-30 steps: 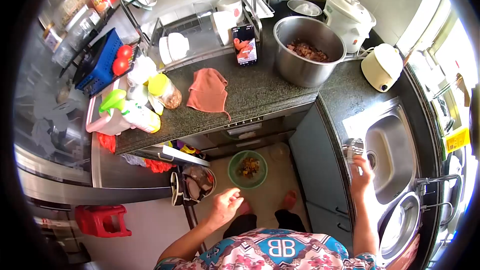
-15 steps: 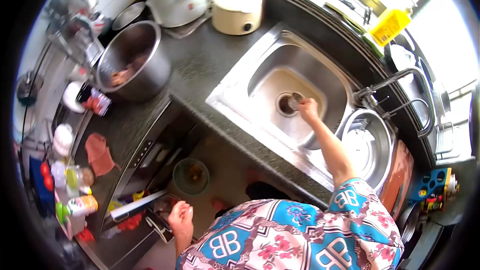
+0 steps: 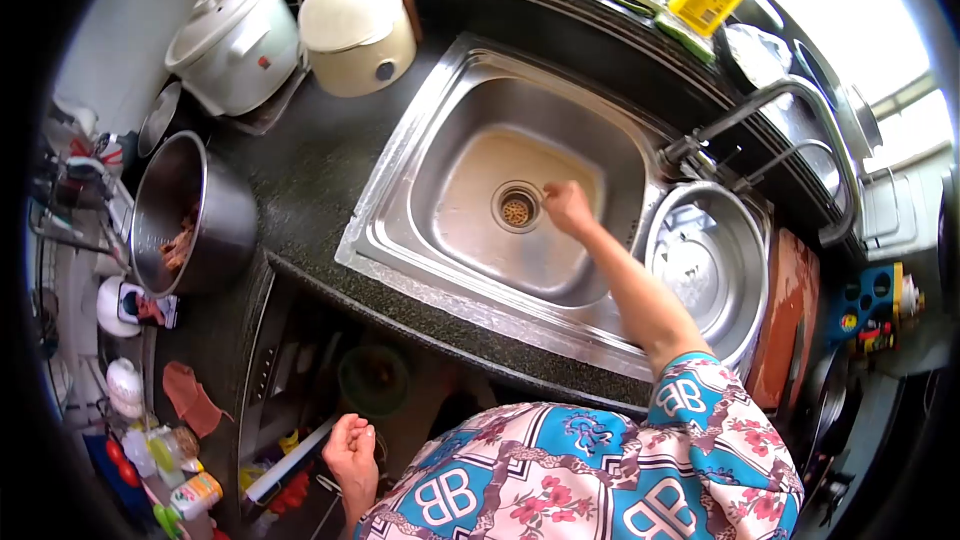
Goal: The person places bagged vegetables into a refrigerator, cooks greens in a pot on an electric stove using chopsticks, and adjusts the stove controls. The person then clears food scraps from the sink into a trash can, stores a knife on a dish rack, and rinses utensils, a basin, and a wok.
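In the stainless steel sink (image 3: 455,155), my right hand (image 3: 570,208) hovers just right of the drain. Its fingers are curled together and nothing shows in them. A round perforated strainer (image 3: 516,209) sits in the drain opening, apart from my fingertips. My left hand (image 3: 350,452) hangs low beside my body, in front of the counter edge, with fingers loosely curled in and nothing visible in them. A metal basin (image 3: 745,310) stands to the right of the sink bowl, near my right forearm.
A large steel pot (image 3: 225,230) with meat-like pieces stands on the left counter, with a white slow cooker (image 3: 245,45) and a cream cooker (image 3: 355,45) behind. The faucet (image 3: 800,85) arches over the right side. A green bowl (image 3: 374,380) is on the floor.
My right hand has let go of the strainer, which now sits in the drain instead of beside it. The whole view has shifted, bringing the sink further left.
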A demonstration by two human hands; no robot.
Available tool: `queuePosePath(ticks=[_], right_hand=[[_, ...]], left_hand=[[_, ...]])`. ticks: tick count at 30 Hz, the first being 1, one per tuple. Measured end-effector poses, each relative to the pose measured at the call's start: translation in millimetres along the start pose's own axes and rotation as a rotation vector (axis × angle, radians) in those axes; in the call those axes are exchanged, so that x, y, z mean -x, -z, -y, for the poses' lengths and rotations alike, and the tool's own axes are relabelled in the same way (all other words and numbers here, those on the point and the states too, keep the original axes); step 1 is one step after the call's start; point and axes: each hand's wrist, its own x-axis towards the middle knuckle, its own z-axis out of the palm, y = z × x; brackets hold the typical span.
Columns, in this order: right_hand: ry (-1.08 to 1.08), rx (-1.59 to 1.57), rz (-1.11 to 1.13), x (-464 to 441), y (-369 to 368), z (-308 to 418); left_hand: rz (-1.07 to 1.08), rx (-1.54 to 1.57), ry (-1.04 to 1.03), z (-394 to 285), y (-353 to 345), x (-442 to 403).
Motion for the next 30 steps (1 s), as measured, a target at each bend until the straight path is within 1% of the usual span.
queuePosePath(ticks=[2,4,6,7,8,10,12,13,14,16,17,18,19,20,21,22,23,24,26,27,28,29,30], right_hand=[[-0.273,-0.583,0.162,11,66,44],[-0.120,-0.979,0.277,44,126,88],[0.071,-1.022,0.394,90,173,136],[0.204,-0.969,0.433,112,188,150],[0.335,-0.910,0.475,132,193,157],[0.253,-1.020,0.572,164,176,155],[0.130,0.036,0.181,179,104,119],[0.368,0.255,0.025,193,96,90],[0.603,0.488,-0.128,208,97,67],[0.286,0.124,-0.211,225,105,54],[0.147,0.027,-0.391,232,113,28],[0.007,0.107,-0.452,241,129,0],[-0.176,0.106,-0.484,248,138,-31],[-0.356,0.157,-0.429,254,148,-64],[-0.579,0.203,-0.374,259,161,-84],[-0.696,0.204,-0.366,264,172,-97],[-0.676,0.267,-0.448,268,170,-124],[-0.688,0.319,-0.460,269,170,-142],[-0.619,0.429,-0.188,266,160,-170],[-0.498,0.441,-0.020,264,158,-167],[-0.441,0.385,0.116,261,167,-149],[-0.313,0.286,0.230,252,162,-172],[-0.204,0.254,0.187,250,164,-171]], left_hand=[[0.108,0.027,-0.018,-16,-2,-19],[0.285,-0.050,-0.094,-51,-5,-40],[0.490,-0.078,-0.149,-98,-7,-58],[0.591,-0.002,-0.224,-119,-9,-64],[0.756,0.123,-0.317,-142,-11,-68],[1.088,0.383,-0.565,-173,-28,-79],[1.354,0.720,-0.326,-178,-61,-106],[1.314,0.714,-0.166,-176,-86,-125],[0.830,0.293,-0.234,-170,-118,-128],[0.375,-0.632,-0.914,-165,-135,-116],[0.493,-0.612,-1.176,-164,-139,-109],[0.610,-0.586,-1.443,-168,-145,-101],[0.971,-0.330,-0.895,-174,-154,-86],[0.994,-0.334,-0.912,-176,-167,-73],[0.857,-0.383,-1.084,-174,-182,-62],[0.701,-0.433,-1.246,-171,-196,-52],[0.818,-0.385,-1.172,-168,-212,-42],[0.925,-0.340,-1.093,-165,-228,-34],[1.001,-0.379,-1.201,-162,-259,-11],[1.019,-0.404,-1.206,-164,-276,0],[1.046,-0.426,-1.209,-163,-294,10],[1.032,-0.440,-1.254,-157,-316,14],[1.021,-0.498,-1.284,-153,-338,18]])
